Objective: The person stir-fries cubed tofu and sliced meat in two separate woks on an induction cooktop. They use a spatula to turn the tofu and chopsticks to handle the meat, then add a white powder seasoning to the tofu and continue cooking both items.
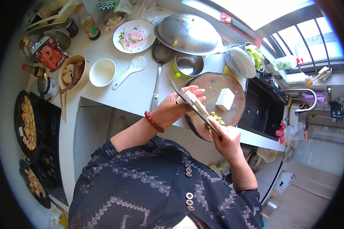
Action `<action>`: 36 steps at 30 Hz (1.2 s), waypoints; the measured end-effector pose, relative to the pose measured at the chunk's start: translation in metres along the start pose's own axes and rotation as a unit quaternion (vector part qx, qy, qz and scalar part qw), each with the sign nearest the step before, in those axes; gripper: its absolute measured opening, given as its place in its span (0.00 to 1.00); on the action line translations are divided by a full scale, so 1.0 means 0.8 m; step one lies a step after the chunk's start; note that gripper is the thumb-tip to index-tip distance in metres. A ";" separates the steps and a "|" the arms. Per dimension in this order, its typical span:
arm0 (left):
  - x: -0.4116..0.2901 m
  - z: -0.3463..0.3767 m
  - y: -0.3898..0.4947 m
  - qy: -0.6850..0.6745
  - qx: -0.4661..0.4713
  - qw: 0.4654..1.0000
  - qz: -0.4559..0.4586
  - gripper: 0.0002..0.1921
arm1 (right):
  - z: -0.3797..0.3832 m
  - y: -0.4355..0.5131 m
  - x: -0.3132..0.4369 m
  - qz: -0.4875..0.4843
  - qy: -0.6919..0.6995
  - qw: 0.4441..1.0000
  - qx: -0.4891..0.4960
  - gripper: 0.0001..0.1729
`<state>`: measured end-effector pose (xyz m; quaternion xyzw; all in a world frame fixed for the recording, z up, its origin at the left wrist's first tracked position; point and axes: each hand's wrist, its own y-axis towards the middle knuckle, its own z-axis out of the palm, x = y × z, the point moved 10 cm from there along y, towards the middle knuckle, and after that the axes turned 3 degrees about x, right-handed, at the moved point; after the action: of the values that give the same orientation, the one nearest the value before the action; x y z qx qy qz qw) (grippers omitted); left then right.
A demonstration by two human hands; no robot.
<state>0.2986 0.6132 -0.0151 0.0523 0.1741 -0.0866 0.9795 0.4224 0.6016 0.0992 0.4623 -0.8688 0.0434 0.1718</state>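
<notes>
My right hand (227,140) grips a wide-bladed knife (196,110), its blade slanting up to the left. A piece of white tofu (191,98) rests in my left hand (175,104), against the blade; the blade hides part of that hand. Below them is a round wooden chopping board (215,81). On it stands a white block of tofu (225,99), right of the blade. Small yellow pieces (216,118), perhaps chopped ginger, lie near the board's front, close to my right hand.
A green-handled metal pot (188,65), a ladle (157,77) and a large domed metal lid (187,33) sit behind the board. The black sink (262,111) lies to its right. Bowls and a white spoon (129,71) stand left. Farther left, pans with food (28,123) sit on the stove (50,120).
</notes>
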 end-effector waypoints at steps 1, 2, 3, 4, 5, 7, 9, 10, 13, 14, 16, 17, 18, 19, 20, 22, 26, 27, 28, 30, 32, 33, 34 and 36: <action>-0.001 -0.004 0.001 -0.006 -0.003 1.000 0.003 0.33 | -0.002 -0.002 -0.002 -0.002 0.007 1.000 -0.009 0.27; 0.000 -0.011 0.001 -0.016 -0.017 1.000 0.005 0.36 | -0.005 -0.003 -0.002 0.004 0.009 1.000 -0.009 0.27; 0.000 -0.013 0.002 -0.002 -0.010 1.000 0.008 0.38 | -0.010 -0.003 -0.001 0.010 0.010 1.000 -0.009 0.27; 0.000 -0.014 0.004 0.012 -0.004 1.000 0.010 0.39 | -0.014 -0.003 0.000 0.015 0.012 1.000 -0.008 0.26; 0.000 -0.014 0.005 0.027 0.003 1.000 0.012 0.41 | -0.018 -0.002 0.003 0.013 0.014 1.000 -0.007 0.26; 0.000 -0.012 0.007 0.014 0.000 1.000 0.012 0.41 | -0.026 -0.002 0.007 0.013 0.017 1.000 -0.006 0.25; 0.000 -0.013 0.010 0.019 0.001 1.000 0.016 0.41 | -0.026 -0.004 0.004 0.034 0.021 0.999 0.020 0.24; 0.001 -0.013 0.012 0.024 0.008 1.000 0.014 0.41 | -0.025 -0.006 0.002 0.045 0.023 0.998 0.034 0.24; 0.002 -0.008 0.016 0.026 0.020 0.999 0.006 0.41 | -0.029 -0.006 0.004 0.043 0.041 0.998 0.022 0.23; 0.003 -0.004 0.018 0.019 0.018 1.000 0.001 0.41 | -0.030 -0.007 0.004 0.045 0.035 0.998 0.026 0.23; 0.004 0.000 0.018 0.010 0.015 1.000 0.000 0.41 | -0.029 -0.006 0.004 0.046 0.028 0.998 0.034 0.22; 0.004 0.002 0.018 0.007 0.016 1.000 0.002 0.41 | -0.029 -0.006 0.004 0.045 0.025 0.998 0.036 0.22; 0.005 0.003 0.019 0.005 0.017 1.000 0.003 0.41 | -0.029 -0.007 0.005 0.046 0.022 0.998 0.037 0.22; 0.005 0.003 0.019 0.008 0.018 1.000 0.004 0.41 | -0.029 -0.007 0.006 0.047 0.020 0.998 0.039 0.22; 0.006 0.003 0.019 0.012 0.018 1.000 0.005 0.41 | -0.030 -0.007 0.006 0.047 0.019 0.998 0.038 0.22; 0.006 0.004 0.020 0.013 0.024 1.000 0.008 0.40 | -0.030 -0.006 0.007 0.049 0.019 0.998 0.035 0.22; 0.003 0.011 0.020 -0.005 0.044 0.999 0.017 0.40 | -0.028 -0.006 0.012 0.026 -0.020 0.999 0.034 0.25; 0.002 0.014 0.020 -0.012 0.049 0.999 0.017 0.40 | -0.027 -0.006 0.013 0.023 -0.025 0.999 0.037 0.25; 0.002 0.016 0.020 -0.006 0.059 0.998 0.017 0.40 | -0.026 -0.006 0.013 0.021 -0.031 0.999 0.040 0.26; 0.003 0.020 0.020 0.006 0.081 0.997 0.017 0.41 | -0.023 -0.007 0.012 0.004 -0.034 0.999 0.032 0.27; 0.008 0.021 0.020 -0.021 0.088 0.996 0.012 0.41 | -0.021 -0.007 0.012 -0.005 -0.045 0.998 0.033 0.28; 0.009 0.022 0.020 -0.035 0.091 0.995 0.011 0.41 | -0.019 -0.007 0.012 -0.006 -0.054 0.998 0.038 0.29; 0.009 0.025 0.019 -0.021 0.098 0.995 0.015 0.41 | -0.017 -0.007 0.012 -0.007 -0.064 0.997 0.043 0.29; 0.007 0.032 0.017 0.005 0.113 0.993 0.024 0.41 | -0.015 -0.006 0.012 -0.013 -0.066 0.997 0.042 0.31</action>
<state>0.3152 0.6225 0.0078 0.1669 0.1666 -0.0818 0.9683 0.4248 0.5945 0.1135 0.4821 -0.8696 0.0472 0.0955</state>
